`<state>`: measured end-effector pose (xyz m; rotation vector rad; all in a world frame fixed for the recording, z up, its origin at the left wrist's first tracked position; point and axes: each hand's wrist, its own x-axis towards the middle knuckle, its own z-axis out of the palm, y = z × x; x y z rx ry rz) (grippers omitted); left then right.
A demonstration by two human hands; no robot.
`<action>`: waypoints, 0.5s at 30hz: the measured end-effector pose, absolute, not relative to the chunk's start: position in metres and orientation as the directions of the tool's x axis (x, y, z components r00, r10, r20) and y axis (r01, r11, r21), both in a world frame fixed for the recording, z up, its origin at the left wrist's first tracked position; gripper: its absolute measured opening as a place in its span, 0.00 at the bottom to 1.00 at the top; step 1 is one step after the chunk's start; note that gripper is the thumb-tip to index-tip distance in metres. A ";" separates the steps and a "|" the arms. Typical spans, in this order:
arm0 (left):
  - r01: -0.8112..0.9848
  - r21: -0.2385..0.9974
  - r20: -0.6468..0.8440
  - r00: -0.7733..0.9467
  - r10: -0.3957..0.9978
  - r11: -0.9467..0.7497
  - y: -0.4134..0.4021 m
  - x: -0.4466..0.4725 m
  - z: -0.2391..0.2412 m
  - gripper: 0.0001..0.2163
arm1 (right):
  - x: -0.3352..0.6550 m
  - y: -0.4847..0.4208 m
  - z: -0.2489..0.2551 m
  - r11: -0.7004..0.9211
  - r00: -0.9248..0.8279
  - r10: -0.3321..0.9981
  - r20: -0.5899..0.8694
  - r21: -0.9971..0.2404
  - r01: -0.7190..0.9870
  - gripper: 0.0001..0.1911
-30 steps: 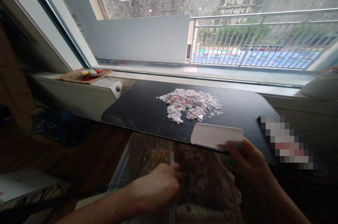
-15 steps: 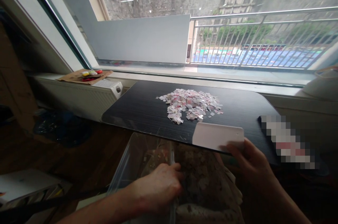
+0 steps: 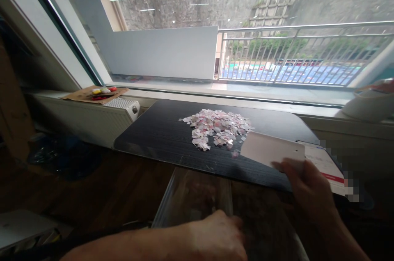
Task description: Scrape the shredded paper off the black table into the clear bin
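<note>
A loose pile of small pinkish-white paper pieces (image 3: 218,123) lies on the black tabletop (image 3: 154,142). My right hand (image 3: 310,183) grips a flat pale plastic scraper (image 3: 271,148) by its right end. The scraper is over the table, its left edge close to the pile's lower right side. Below the table's front edge, my left hand (image 3: 218,234) is closed at the right rim of a clear plastic bin (image 3: 168,197). Its fingertips are partly hidden and dim. The bin's contents are too dark to make out.
A clipboard with papers (image 3: 326,162) lies at the table's right end. A radiator (image 3: 92,119) on the left carries cardboard (image 3: 70,95) with small coloured items. The window (image 3: 160,2) rises behind the table, and a white rounded object (image 3: 369,103) sits on the right sill.
The scraper in my right hand has moved right and up toward the pile's right side. My left hand and the bin have shifted right. The view has tilted slightly.
</note>
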<state>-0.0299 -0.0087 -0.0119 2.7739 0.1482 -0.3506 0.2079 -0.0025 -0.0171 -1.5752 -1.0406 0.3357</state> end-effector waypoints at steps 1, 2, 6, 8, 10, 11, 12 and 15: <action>0.136 0.347 -0.303 0.953 0.026 -0.928 -0.009 -0.023 -0.016 0.11 | 0.205 0.001 -0.018 0.062 0.546 0.769 0.332 -0.889 0.453 0.10; 0.150 0.356 -0.325 0.945 0.028 -0.922 -0.009 -0.016 -0.021 0.11 | 0.203 0.003 -0.019 0.064 0.535 0.772 0.342 -0.880 0.470 0.09; 0.179 0.368 -0.450 0.893 -0.006 -0.912 -0.009 -0.002 -0.029 0.12 | 0.199 0.008 -0.029 0.075 0.506 0.783 0.362 -0.862 0.501 0.11; 0.166 0.365 -0.447 0.894 -0.017 -0.916 -0.009 -0.001 -0.029 0.13 | 0.198 0.007 -0.032 0.093 0.463 0.811 0.359 -0.859 0.504 0.12; 0.152 0.356 -0.426 0.905 -0.016 -0.922 -0.009 -0.001 -0.028 0.14 | 0.196 0.004 -0.033 0.103 0.452 0.812 0.369 -0.853 0.512 0.12; 0.147 0.354 -0.414 0.910 -0.014 -0.924 -0.009 -0.002 -0.028 0.14 | 0.195 0.003 -0.032 0.104 0.459 0.803 0.379 -0.849 0.519 0.13; 0.146 0.353 -0.406 0.914 -0.011 -0.924 -0.009 -0.002 -0.027 0.13 | 0.193 0.002 -0.031 0.105 0.468 0.792 0.392 -0.842 0.529 0.13; 0.152 0.358 -0.418 0.908 -0.013 -0.921 -0.009 -0.003 -0.025 0.10 | 0.188 -0.003 -0.029 0.125 0.435 0.797 0.419 -0.818 0.561 0.13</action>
